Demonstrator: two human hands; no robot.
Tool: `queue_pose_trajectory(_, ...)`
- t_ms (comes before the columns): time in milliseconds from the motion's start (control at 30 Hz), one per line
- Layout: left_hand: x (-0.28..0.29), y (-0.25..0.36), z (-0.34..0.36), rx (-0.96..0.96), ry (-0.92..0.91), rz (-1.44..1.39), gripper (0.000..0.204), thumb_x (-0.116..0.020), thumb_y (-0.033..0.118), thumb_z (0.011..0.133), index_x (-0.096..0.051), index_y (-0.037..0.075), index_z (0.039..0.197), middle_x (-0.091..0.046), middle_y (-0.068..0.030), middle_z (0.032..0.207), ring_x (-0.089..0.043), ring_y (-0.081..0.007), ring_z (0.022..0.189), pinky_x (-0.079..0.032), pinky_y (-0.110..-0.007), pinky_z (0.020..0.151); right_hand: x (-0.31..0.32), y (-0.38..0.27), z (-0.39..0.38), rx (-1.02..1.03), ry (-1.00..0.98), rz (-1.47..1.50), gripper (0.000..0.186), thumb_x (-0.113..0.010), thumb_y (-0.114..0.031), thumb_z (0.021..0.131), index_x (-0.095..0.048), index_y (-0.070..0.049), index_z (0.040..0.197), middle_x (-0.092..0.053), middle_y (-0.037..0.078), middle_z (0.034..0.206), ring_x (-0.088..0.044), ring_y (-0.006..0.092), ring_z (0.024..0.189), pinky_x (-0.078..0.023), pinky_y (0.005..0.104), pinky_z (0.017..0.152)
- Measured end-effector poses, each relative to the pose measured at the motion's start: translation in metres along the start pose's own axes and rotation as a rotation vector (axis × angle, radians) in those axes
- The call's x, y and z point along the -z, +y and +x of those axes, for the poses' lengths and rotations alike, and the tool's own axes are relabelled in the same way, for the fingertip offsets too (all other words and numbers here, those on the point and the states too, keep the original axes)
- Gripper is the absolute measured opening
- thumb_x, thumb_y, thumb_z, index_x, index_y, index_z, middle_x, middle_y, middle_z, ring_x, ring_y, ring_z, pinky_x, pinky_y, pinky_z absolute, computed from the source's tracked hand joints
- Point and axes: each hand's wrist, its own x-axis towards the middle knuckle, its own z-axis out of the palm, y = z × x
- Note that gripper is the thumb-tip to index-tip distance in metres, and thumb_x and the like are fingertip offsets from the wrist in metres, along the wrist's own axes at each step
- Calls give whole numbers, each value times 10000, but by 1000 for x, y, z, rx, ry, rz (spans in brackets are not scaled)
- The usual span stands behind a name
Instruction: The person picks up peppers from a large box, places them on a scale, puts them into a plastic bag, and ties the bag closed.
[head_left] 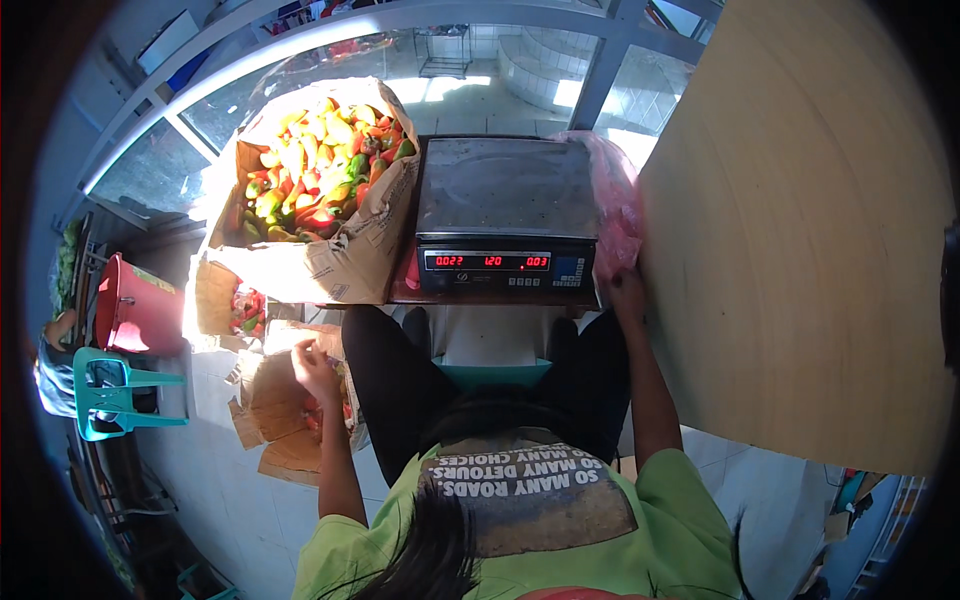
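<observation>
My right hand (627,296) is closed on the lower end of a bunch of pink plastic bags (615,215) hanging at the right side of the scale. The digital scale (508,190) stands before me with a bare metal plate and a lit red display. My left hand (316,374) is raised over an open cardboard box (275,395) on the floor, its fingers loosely bent and apart with nothing visible in them. A large paper-lined carton (330,262) left of the scale is heaped with red, yellow and green peppers (325,165).
A smaller box of peppers (248,308) sits below the big carton. Farther left are a red bucket (140,305) and a green plastic stool (105,393). A large curved wooden panel (800,250) blocks the right side. Glass panes (460,75) stand behind the scale.
</observation>
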Motion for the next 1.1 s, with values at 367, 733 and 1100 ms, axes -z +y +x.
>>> queue_pose_trajectory(367, -58, 96, -37, -122, -284, -257, 53, -505, 57, 852, -529, 10, 842, -518, -61, 729, -469, -133, 626, -392, -254, 597, -12, 22, 7, 24, -141, -117, 176, -623, -153, 714, -604, 7, 784, -589, 210, 803, -574, 371, 791, -447, 434, 703)
queue_pose_trajectory(733, -61, 96, -38, -130, -429, -136, 81, -509, 83, 847, -519, 7, 822, -546, -109, 753, -544, -238, 691, -423, -310, 649, 2, 20, 22, 46, 25, 150, 138, -609, -62, 726, -606, 21, 836, -604, 205, 773, -606, 329, 734, -454, 387, 642)
queue_pose_trajectory(1100, -63, 92, -38, -129, -447, -113, 115, -514, 132, 842, -534, 18, 836, -577, -129, 780, -571, -288, 757, -433, -347, 696, 23, 15, 42, 67, 81, 199, 155, -672, -66, 690, -595, 14, 798, -612, 170, 743, -610, 298, 685, -471, 369, 641)
